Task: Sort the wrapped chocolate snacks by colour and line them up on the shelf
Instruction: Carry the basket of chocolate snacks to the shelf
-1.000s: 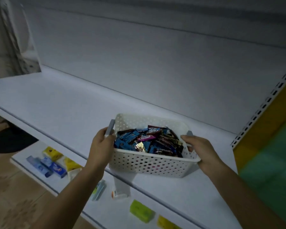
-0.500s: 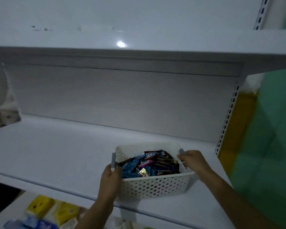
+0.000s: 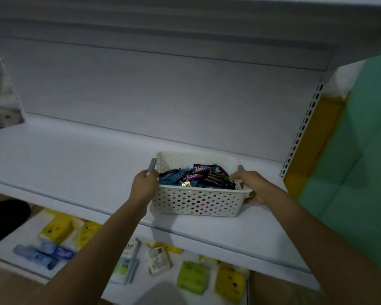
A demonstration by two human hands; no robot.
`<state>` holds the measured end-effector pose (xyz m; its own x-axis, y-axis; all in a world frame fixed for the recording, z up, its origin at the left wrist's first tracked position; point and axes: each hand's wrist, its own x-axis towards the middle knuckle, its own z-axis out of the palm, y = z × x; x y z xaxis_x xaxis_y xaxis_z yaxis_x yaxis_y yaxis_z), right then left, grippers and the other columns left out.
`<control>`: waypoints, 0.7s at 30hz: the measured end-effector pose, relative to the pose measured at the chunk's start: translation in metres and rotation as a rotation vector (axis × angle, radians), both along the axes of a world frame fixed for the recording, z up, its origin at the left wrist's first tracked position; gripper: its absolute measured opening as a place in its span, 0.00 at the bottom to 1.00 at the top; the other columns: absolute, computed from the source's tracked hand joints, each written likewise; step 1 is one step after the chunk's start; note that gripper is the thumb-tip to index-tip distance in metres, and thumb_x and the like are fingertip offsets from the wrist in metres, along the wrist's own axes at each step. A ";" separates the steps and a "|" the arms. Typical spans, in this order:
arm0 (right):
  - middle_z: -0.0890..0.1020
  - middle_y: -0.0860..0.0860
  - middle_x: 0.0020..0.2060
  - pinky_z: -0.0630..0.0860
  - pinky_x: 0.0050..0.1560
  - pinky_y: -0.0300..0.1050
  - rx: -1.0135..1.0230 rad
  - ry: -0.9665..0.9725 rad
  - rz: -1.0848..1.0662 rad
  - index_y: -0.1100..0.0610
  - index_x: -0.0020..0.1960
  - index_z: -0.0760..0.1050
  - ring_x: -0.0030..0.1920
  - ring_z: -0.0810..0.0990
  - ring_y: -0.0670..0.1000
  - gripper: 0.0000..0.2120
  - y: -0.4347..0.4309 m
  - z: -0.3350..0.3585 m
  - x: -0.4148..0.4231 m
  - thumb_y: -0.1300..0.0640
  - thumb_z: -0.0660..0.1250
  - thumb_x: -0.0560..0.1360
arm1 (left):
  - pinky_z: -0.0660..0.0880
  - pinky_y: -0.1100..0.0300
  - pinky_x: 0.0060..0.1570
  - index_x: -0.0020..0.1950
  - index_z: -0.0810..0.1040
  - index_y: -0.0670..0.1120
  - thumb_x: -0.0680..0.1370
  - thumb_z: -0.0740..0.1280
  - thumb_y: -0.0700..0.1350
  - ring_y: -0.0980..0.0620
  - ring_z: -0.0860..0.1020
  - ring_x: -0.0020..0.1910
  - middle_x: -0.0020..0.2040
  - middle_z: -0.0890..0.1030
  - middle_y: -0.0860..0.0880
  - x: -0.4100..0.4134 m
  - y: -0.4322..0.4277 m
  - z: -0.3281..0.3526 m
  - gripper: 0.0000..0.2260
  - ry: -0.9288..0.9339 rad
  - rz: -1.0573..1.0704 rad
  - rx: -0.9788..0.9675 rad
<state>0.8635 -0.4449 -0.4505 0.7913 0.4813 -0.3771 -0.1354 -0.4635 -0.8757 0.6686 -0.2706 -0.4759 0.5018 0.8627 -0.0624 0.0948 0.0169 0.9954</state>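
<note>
The white perforated basket (image 3: 198, 201) is sitting on the white shelf (image 3: 75, 157), over toward its right end and close to the front lip, with the wrapped chocolate snacks (image 3: 196, 178) heaped inside: mostly blue wrappers on the left, darker brown ones on the right, a purple one and a gold one showing on top. Both hands are clamping it. The left hand (image 3: 144, 186) is curling round the left end just below the grey handle (image 3: 151, 165), and the right hand (image 3: 253, 186) is wrapping the right end, thumb over the rim and fingers underneath. That two-ended grip is making sense for a loaded, flexible basket, since it is keeping the load level and stopping it from tipping. Parking it at the front is, I'd judge, keeping the snacks within easy reach while leaving the long bare stretch of shelf to the left for the colour rows; no snack is out yet. Compared with a second ago the hands are gripping the same two ends, but the basket appears to be lying a little further in from the lip. Half a second ago the view was tipping up toward the upper shelf; now it is dipping, showing yellow packets (image 3: 56, 227) and blue boxes (image 3: 44, 254) on the lower shelf.
</note>
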 end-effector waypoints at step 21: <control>0.83 0.60 0.51 0.80 0.44 0.55 0.524 0.324 0.092 0.57 0.50 0.84 0.52 0.82 0.61 0.21 0.110 -0.006 0.080 0.41 0.70 0.70 | 0.67 0.70 0.29 0.53 0.72 0.44 0.82 0.55 0.52 0.59 0.74 0.36 0.41 0.79 0.49 0.083 0.150 -0.025 0.13 0.117 -0.084 0.561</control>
